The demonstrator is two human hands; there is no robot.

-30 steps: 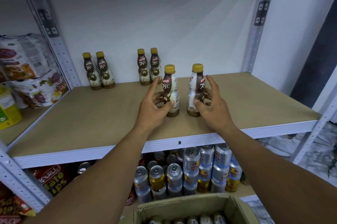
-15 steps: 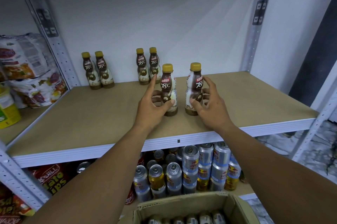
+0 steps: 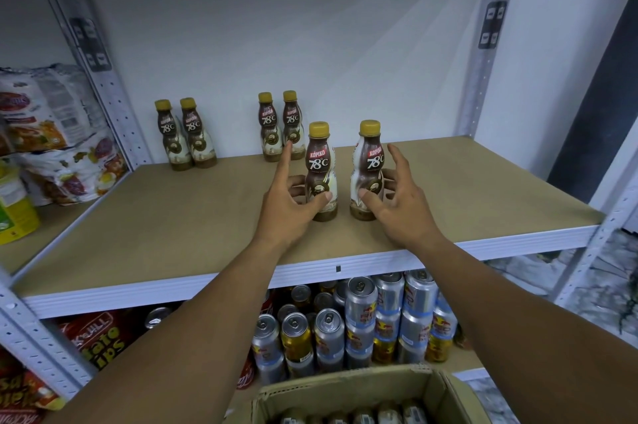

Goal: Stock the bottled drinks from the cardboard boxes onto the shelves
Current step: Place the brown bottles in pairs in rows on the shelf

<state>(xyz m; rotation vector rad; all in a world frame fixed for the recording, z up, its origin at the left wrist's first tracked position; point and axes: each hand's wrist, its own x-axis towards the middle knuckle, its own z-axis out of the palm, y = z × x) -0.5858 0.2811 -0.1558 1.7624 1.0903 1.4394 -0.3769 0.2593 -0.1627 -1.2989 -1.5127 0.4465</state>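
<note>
My left hand [image 3: 291, 211] grips the left Kopiko bottle [image 3: 319, 168], thumb in front, fingers behind; my right hand [image 3: 402, 213] grips the right Kopiko bottle [image 3: 369, 164] likewise. Both stand on the shelf [image 3: 172, 216] between my hands.

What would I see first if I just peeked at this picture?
Two arms reach in, and the left hand and right hand each curl their fingers round a yellow-capped drink: the left bottle and the right bottle, standing in the middle of the brown shelf. Four back bottles stand by the wall, and shiny cans crowd the level below.
</note>
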